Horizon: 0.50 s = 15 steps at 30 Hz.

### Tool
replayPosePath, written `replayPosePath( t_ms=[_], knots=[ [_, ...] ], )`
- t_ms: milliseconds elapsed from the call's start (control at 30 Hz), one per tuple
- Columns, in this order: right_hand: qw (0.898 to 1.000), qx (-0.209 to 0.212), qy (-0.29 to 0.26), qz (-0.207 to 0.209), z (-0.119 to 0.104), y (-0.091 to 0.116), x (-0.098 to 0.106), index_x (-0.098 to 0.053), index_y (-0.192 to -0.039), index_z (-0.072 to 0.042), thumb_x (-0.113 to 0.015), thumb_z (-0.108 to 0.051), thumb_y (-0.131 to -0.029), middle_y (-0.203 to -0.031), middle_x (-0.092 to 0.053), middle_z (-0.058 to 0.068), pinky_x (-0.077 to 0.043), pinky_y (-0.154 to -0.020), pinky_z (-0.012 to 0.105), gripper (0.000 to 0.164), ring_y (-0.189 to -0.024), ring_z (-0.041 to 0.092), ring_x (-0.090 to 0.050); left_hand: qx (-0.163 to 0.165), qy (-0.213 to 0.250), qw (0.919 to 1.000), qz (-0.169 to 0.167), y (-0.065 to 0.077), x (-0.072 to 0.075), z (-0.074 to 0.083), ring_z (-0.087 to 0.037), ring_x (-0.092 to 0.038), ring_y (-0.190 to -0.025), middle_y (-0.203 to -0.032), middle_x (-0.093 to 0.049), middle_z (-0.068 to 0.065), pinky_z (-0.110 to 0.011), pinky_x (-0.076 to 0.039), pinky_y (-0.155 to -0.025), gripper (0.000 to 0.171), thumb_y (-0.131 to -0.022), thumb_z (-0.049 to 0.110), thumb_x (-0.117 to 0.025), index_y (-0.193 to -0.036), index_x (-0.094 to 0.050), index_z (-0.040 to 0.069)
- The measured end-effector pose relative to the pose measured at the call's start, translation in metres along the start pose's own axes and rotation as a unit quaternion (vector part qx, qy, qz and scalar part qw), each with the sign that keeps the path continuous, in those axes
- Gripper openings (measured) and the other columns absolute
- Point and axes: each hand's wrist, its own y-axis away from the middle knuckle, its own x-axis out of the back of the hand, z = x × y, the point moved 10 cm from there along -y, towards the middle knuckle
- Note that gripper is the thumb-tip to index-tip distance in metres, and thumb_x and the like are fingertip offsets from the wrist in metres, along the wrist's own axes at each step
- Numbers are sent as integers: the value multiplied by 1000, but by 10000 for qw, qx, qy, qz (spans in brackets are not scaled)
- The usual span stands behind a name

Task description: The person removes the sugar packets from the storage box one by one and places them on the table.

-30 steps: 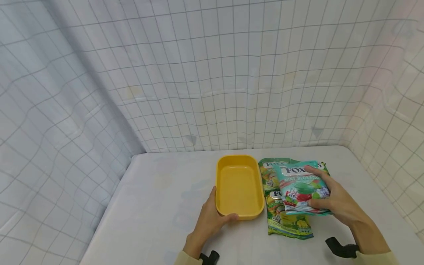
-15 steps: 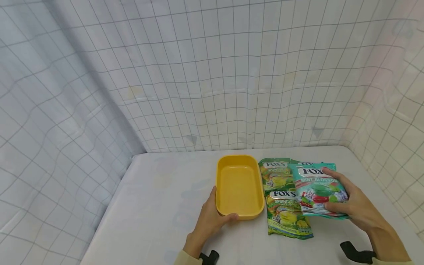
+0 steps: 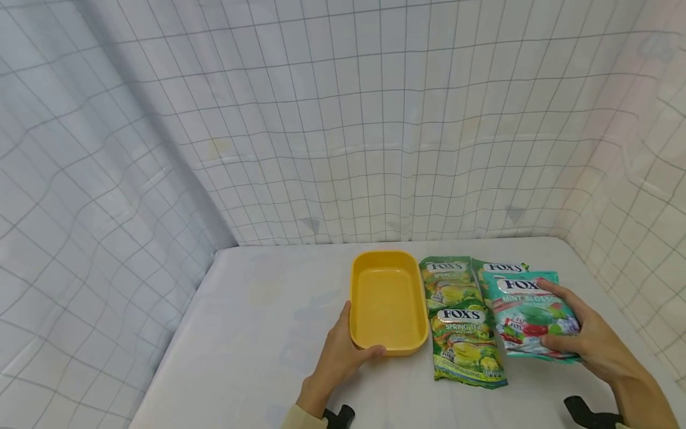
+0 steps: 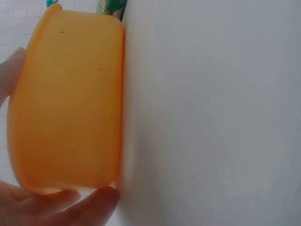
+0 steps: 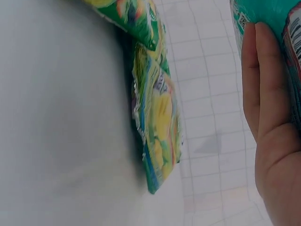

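My left hand (image 3: 344,348) grips the near-left corner of a yellow plastic tray (image 3: 389,350), thumb at the near rim and fingers along the left side. In the left wrist view the tray's orange-looking outer wall (image 4: 70,99) stands on the white surface. My right hand (image 3: 584,333) holds a teal Fox's Mint Blossom candy bag (image 3: 527,313) by its right side, thumb on the front. The right wrist view has the bag (image 5: 275,12) raised off the table with fingers (image 5: 268,80) under it. Green Spring Tea candy bags (image 3: 465,342) lie right of the tray.
Another green bag (image 3: 447,277) lies at the back, beside the tray. A third green bag (image 3: 504,267) is partly hidden behind the teal one. White cloth covers the table (image 3: 257,333). A grid-patterned white curtain (image 3: 364,119) encloses the back and sides.
My right hand has carried the teal candy bag rightward, and lately slightly nearer me, uncovering more of the green bags. The left hand and the tray have stayed in place.
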Motion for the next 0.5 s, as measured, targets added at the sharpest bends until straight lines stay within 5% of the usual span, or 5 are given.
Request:
replayPosePath(
  t_ms=[200, 500],
  knots=[
    [9978, 119, -594, -273, 13, 1, 3, -20, -165, -27, -66, 19, -86, -134, -44, -9, -61, -79, 38, 102, -101, 17, -68, -58, 95, 9999, -18, -1, 0, 1, -17, -56, -119, -149, -50, -7, -46, -48, -104, 120, -73, 47, -92, -162, -20, 9],
    [9964, -468, -672, -195, 46, 3, 14, -19, -164, -35, -67, 16, -87, -129, -43, -17, -61, -80, 39, 104, -101, 19, -67, 22, 62, 10000, 13, -1, 0, 0, -19, -55, -123, -151, -48, -9, -48, -46, -106, 123, -72, 47, -92, -162, -19, 7]
  ],
)
